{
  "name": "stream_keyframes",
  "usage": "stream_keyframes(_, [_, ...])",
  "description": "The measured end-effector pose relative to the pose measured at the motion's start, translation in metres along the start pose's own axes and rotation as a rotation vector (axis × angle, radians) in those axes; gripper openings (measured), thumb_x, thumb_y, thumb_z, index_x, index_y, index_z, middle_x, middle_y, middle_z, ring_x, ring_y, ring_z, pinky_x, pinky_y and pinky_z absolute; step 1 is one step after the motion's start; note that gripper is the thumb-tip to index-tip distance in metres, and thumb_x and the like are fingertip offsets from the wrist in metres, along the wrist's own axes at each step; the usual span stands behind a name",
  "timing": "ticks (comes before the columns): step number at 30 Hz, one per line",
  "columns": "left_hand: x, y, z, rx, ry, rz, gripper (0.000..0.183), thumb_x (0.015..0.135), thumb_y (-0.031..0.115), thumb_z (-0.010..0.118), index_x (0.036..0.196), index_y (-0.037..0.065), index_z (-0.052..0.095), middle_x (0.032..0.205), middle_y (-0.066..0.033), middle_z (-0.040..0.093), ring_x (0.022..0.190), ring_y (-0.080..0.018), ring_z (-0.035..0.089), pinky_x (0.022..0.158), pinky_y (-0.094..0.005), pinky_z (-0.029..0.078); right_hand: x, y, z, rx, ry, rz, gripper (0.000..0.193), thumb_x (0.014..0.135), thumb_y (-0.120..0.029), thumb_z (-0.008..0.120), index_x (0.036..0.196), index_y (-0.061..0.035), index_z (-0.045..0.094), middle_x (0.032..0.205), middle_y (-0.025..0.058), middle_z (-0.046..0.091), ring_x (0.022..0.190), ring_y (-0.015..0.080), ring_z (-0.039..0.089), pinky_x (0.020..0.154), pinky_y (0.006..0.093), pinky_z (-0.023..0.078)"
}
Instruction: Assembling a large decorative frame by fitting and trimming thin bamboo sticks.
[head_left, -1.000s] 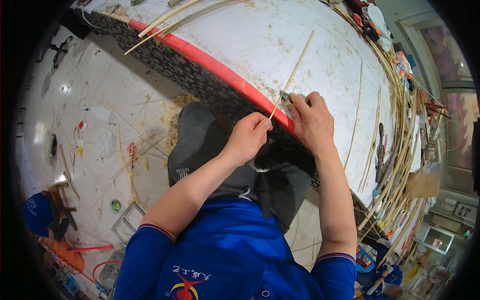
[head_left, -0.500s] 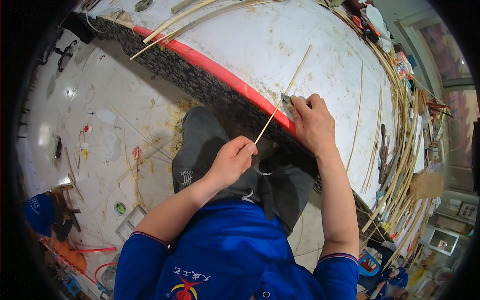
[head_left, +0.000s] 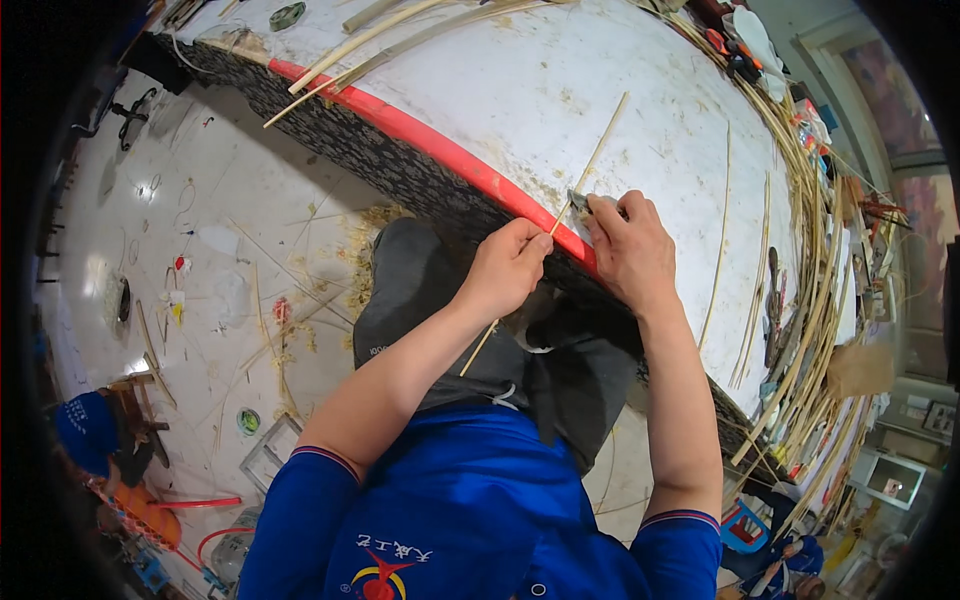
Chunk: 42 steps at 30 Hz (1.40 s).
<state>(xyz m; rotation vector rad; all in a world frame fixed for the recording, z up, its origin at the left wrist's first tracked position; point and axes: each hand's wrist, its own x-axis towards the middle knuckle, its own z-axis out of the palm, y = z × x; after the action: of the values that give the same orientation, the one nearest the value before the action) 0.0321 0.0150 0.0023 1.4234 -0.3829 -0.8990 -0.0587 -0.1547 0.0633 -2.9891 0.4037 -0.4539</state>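
We've got the thin strip lying across the red edge band of the white surface, long axis running from our lap side up & away to the R. L hand sits just off the near side of the band, fingers closed on the strip; its tail pokes out below that hand, over the dark grey trousers. R hand is at the strip's R, fingers pinched on a small grey piece, prob. metal, blade-like; its tip is at the strip just inboard of the band. Can't tell if R fingers touch the strip too, view's blocked. So rel. to the R fingers, strip is immediately L; far end lies free beyond both hands, L hand nearer the tail. Mat'ls: strip is pale, straight, slim, looks like split bamboo or cane; x-section too small to read. Band looks smooth & slightly glossy; surface is matte w/ tan smudges & crumbs. Dark patterned cloth hangs under the band. Couple of loose strips lie R of the R hand, approx. lengthwise, well apart; big untidy bundle of long pale lengths past them. Curly shavings on the floor, L of our knee.
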Motion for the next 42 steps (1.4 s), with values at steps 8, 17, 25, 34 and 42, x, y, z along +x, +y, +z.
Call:
stream_keyframes(8, [-0.020,-0.005,-0.011,-0.089,-0.055,-0.051,0.020,0.108,0.019,0.058,0.100,0.001,0.062,0.067,0.0000,0.055,0.057,-0.0073,0.049,0.052,-0.0270,0.040,0.001,0.000,-0.002,0.018,-0.018,0.011,0.023,0.093,-0.020,0.072,0.115,-0.0179,0.071,0.098,0.0096,0.058,0.093,0.0295,0.063,0.071,0.0443,0.056])
stream_keyframes(17, [-0.045,-0.013,-0.022,-0.137,-0.068,-0.065,0.018,0.108,0.019,0.057,0.100,0.003,0.060,0.067,0.0019,0.053,0.056,-0.0055,0.047,0.050,-0.0253,0.037,0.000,0.000,0.000,0.013,-0.017,0.009,0.022,0.093,-0.020,0.071,0.115,-0.0176,0.071,0.098,0.0093,0.058,0.093,0.0292,0.063,0.072,0.0439,0.055])
stream_keyframes(25, [-0.072,-0.018,-0.034,-0.116,-0.077,-0.105,0.017,0.109,0.019,0.058,0.102,0.003,0.060,0.069,0.0016,0.053,0.058,-0.0048,0.047,0.051,-0.0244,0.036,0.000,0.002,0.002,0.008,-0.008,0.002,0.021,0.092,-0.022,0.071,0.113,-0.0175,0.069,0.099,0.0102,0.058,0.093,0.0297,0.062,0.072,0.0452,0.056])
stream_keyframes(34, [-0.107,-0.025,-0.050,-0.085,-0.105,-0.143,0.015,0.109,0.017,0.059,0.104,0.003,0.059,0.075,0.0024,0.055,0.061,-0.0036,0.047,0.052,-0.0228,0.036,0.001,-0.001,0.001,-0.016,-0.018,0.029,0.023,0.095,-0.021,0.070,0.117,-0.0171,0.073,0.096,0.0095,0.059,0.093,0.0296,0.063,0.072,0.0437,0.055])
stream_keyframes(42, [-0.122,-0.025,-0.060,-0.087,-0.088,-0.109,0.014,0.108,0.017,0.061,0.103,0.003,0.059,0.072,0.0037,0.054,0.061,-0.0028,0.046,0.052,-0.0228,0.035,0.001,-0.002,0.002,-0.008,-0.035,0.044,0.020,0.094,-0.023,0.070,0.114,-0.0185,0.070,0.099,0.0104,0.058,0.095,0.0302,0.063,0.073,0.0457,0.056])
